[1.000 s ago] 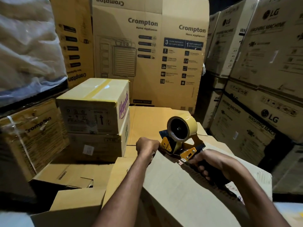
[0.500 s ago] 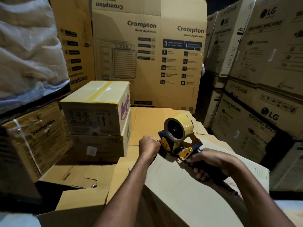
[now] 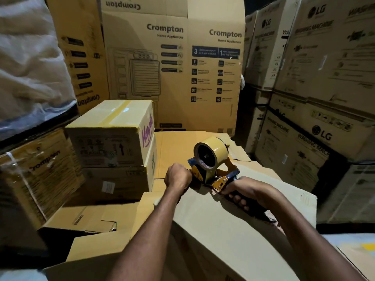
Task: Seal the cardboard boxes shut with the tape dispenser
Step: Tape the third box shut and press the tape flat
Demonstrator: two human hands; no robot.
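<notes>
A plain cardboard box (image 3: 223, 226) lies in front of me, its top flaps closed. On its far edge sits a tape dispenser (image 3: 211, 165) with a yellow roll of tape and orange and blue frame. My right hand (image 3: 243, 191) grips the dispenser's black handle. My left hand (image 3: 177, 176) is curled at the far edge of the box, just left of the dispenser's front; what its fingers hold is hidden. To the left stand two stacked boxes; the upper one (image 3: 109, 134) has tape along its top seam.
Tall Crompton boxes (image 3: 172, 67) wall the back. LG washing machine boxes (image 3: 316, 98) are stacked on the right. Flattened cardboard (image 3: 176, 147) lies beyond the dispenser. An open box with loose flaps (image 3: 91, 218) sits lower left. A plastic-wrapped bundle (image 3: 30, 57) fills the upper left.
Both hands and the dispenser hold nearly the same place on the box's far edge. The view has shifted slightly.
</notes>
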